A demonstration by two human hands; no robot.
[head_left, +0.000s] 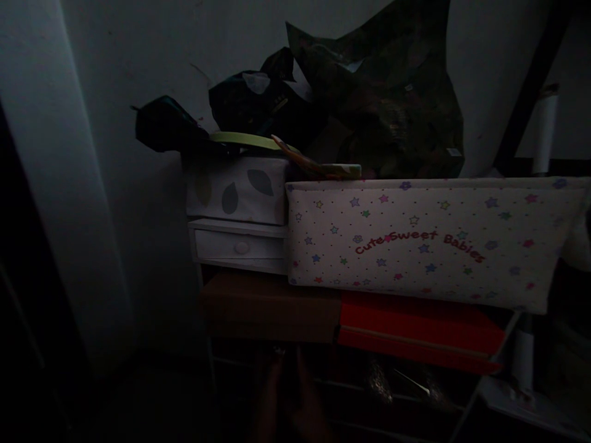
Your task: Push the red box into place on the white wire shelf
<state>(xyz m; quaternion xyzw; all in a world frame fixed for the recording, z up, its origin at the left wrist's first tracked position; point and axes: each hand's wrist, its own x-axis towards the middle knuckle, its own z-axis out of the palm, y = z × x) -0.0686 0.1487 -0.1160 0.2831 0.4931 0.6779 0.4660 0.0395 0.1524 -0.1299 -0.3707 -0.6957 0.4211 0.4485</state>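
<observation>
Holding left hand (269, 397) and right hand (310, 400) apart, with brown box (272, 314) above, perhaps to flank something; too dark to tell any grasp.

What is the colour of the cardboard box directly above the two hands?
The cardboard box looks brown in the dim light; head view shows it.

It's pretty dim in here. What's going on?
A person's left hand and right hand are side by side, below a brown box in the picture. It's too dark to tell whether they hold anything. A red box sits beside the brown one, with a star-patterned bin above.
</observation>
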